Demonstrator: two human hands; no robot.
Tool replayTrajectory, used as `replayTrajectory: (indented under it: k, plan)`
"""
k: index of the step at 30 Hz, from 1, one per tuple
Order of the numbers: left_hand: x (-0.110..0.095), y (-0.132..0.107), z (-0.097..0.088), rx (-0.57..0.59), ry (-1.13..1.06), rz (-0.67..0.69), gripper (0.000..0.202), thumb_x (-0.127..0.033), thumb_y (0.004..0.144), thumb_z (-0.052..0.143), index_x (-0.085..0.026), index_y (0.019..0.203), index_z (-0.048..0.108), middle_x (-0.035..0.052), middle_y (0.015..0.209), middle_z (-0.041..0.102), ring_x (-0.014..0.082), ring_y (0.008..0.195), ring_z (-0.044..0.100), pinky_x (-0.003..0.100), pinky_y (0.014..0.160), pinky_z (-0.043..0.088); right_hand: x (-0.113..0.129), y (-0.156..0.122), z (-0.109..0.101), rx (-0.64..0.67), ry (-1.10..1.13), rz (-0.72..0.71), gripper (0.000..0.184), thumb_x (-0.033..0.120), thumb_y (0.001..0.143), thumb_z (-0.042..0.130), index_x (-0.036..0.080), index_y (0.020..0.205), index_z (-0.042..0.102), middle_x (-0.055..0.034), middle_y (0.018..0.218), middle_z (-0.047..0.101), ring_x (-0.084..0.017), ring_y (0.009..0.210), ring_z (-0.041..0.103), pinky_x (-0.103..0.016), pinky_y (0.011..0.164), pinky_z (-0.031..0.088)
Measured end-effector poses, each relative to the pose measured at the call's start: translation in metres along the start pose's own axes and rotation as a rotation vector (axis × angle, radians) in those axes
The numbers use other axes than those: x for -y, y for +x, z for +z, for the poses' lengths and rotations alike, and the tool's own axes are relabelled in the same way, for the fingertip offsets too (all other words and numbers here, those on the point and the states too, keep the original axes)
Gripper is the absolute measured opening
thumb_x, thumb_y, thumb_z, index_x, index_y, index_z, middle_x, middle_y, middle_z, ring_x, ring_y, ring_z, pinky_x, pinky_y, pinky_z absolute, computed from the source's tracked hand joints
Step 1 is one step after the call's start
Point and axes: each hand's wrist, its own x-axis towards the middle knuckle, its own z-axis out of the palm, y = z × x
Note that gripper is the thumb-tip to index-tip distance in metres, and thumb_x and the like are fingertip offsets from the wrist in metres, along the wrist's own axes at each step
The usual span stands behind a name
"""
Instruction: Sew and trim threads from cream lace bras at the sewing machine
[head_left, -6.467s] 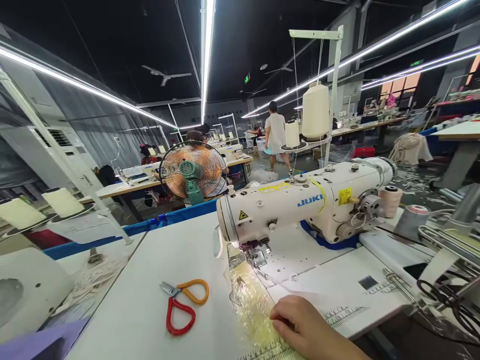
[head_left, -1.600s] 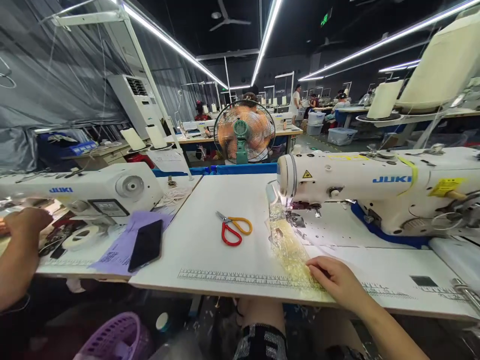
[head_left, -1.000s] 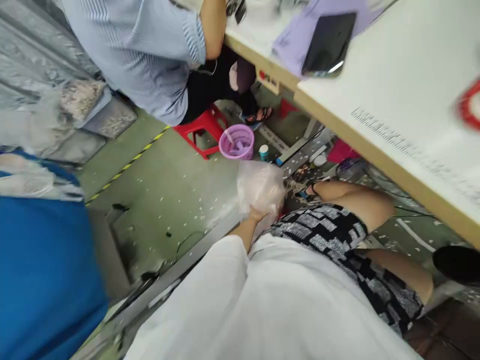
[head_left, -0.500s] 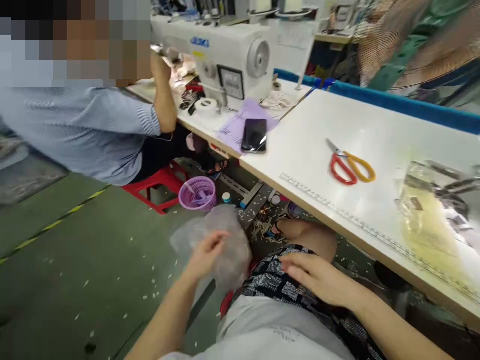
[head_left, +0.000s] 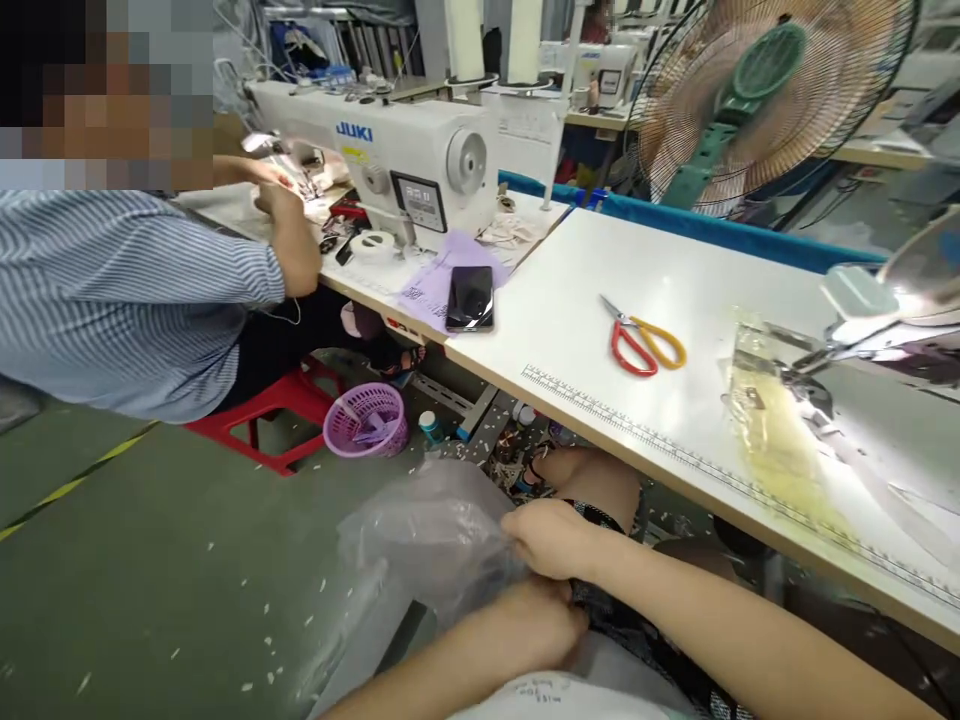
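A crumpled clear plastic bag (head_left: 427, 535) lies over my lap, below the table edge. My right hand (head_left: 551, 537) pinches the bag's near edge with closed fingers. My left hand (head_left: 536, 625) lies just beneath it, fingers curled against the same edge of the bag; what they hold is partly hidden. Up on the white table (head_left: 570, 300), red and yellow scissors (head_left: 645, 340) lie flat, and a strip of yellowish clear plastic (head_left: 772, 425) runs under the sewing machine's presser foot (head_left: 814, 400) at the right.
A co-worker in a striped shirt (head_left: 127, 300) sits at the left on a red stool (head_left: 262, 420), hands at a second white sewing machine (head_left: 390, 160). A black phone (head_left: 470, 297) rests on purple paper. A purple basket (head_left: 366, 420) stands on the floor. A fan (head_left: 757, 90) stands behind the table.
My right hand has come off my lap and taken hold of the plastic bag beside my left hand. My view has lifted slightly toward the table.
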Motion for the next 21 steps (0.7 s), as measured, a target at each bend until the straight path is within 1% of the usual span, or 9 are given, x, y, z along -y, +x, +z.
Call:
replayTrajectory:
  k: [3,5,6,8,9,12,15,17,21]
  plan:
    - [0.001,-0.028,-0.049,-0.197,-0.133,0.070,0.017,-0.023,0.086,0.041,-0.021,0.082,0.057,0.0046,0.080,0.064,0.0163,0.073,0.058,0.028,0.066,0.046,-0.013,-0.020,-0.013,0.004,-0.073,-0.013,0.026,0.009,0.080,0.052,0.020,0.099,0.065,-0.0075,0.088,0.068,-0.027,0.083,0.064,-0.030,0.059,0.044]
    - [0.013,-0.046,-0.070,-0.430,-0.218,-0.125,0.033,-0.033,0.091,0.028,-0.020,0.076,0.054,0.0052,0.075,0.061,0.0159,0.073,0.057,0.028,0.068,0.046,-0.019,-0.037,-0.023,0.077,-0.108,-0.026,0.024,0.008,0.075,0.058,0.021,0.093,0.067,-0.0057,0.081,0.068,-0.026,0.077,0.064,-0.028,0.053,0.041]
    - [0.020,-0.052,-0.073,-0.442,-0.208,-0.255,0.038,-0.038,0.091,0.025,-0.020,0.076,0.055,0.0064,0.076,0.062,0.0176,0.075,0.057,0.031,0.070,0.047,-0.021,-0.045,-0.030,0.130,-0.116,-0.039,0.021,0.011,0.074,0.062,0.021,0.091,0.068,-0.0048,0.077,0.067,-0.025,0.074,0.063,-0.027,0.051,0.040]
    - [0.034,-0.055,-0.065,-0.270,-0.183,-0.483,0.040,-0.045,0.088,0.030,-0.019,0.090,0.061,0.0114,0.096,0.065,0.0238,0.090,0.059,0.038,0.081,0.048,-0.031,-0.057,-0.047,0.173,-0.087,-0.087,0.021,0.022,0.074,0.067,0.022,0.095,0.067,-0.0034,0.077,0.067,-0.023,0.073,0.063,-0.027,0.050,0.040]
    - [0.038,-0.052,-0.055,-0.145,-0.189,-0.550,0.042,-0.045,0.085,0.036,-0.017,0.103,0.060,0.0141,0.112,0.062,0.0270,0.102,0.057,0.041,0.090,0.045,-0.038,-0.061,-0.058,0.099,-0.049,-0.080,0.024,0.027,0.075,0.067,0.023,0.099,0.066,-0.0025,0.080,0.067,-0.022,0.075,0.062,-0.026,0.054,0.042]
    - [0.035,-0.038,-0.021,0.165,-0.187,-0.596,0.061,-0.041,0.075,0.051,-0.014,0.129,0.048,0.0159,0.139,0.042,0.0320,0.125,0.042,0.041,0.104,0.035,-0.074,-0.062,-0.093,-0.445,0.064,0.223,0.027,0.027,0.084,0.055,0.024,0.111,0.059,-0.0027,0.105,0.063,-0.017,0.098,0.057,-0.024,0.080,0.044]
    - [0.024,-0.028,-0.003,0.207,-0.146,-0.574,0.074,-0.038,0.071,0.054,-0.011,0.138,0.037,0.0168,0.145,0.033,0.0327,0.129,0.038,0.040,0.107,0.031,-0.117,-0.052,-0.115,-0.726,0.081,0.587,0.033,0.021,0.092,0.037,0.011,0.120,0.051,-0.0181,0.126,0.048,-0.028,0.117,0.044,-0.037,0.094,0.037]
    - [0.021,-0.028,-0.001,0.202,-0.144,-0.575,0.074,-0.036,0.070,0.056,-0.011,0.137,0.038,0.0180,0.141,0.038,0.0332,0.124,0.044,0.040,0.103,0.035,-0.137,-0.044,-0.118,-0.750,0.108,0.696,0.034,0.018,0.092,0.033,0.004,0.115,0.052,-0.0252,0.121,0.047,-0.034,0.113,0.046,-0.041,0.090,0.038]
    - [0.025,-0.042,-0.012,0.180,-0.173,-0.615,0.048,-0.046,0.077,0.050,-0.017,0.115,0.058,0.0136,0.117,0.057,0.0297,0.103,0.057,0.038,0.091,0.043,-0.147,-0.042,-0.109,-0.701,0.172,0.743,0.028,0.015,0.085,0.043,0.007,0.111,0.052,-0.0221,0.104,0.055,-0.031,0.092,0.057,-0.035,0.071,0.044]
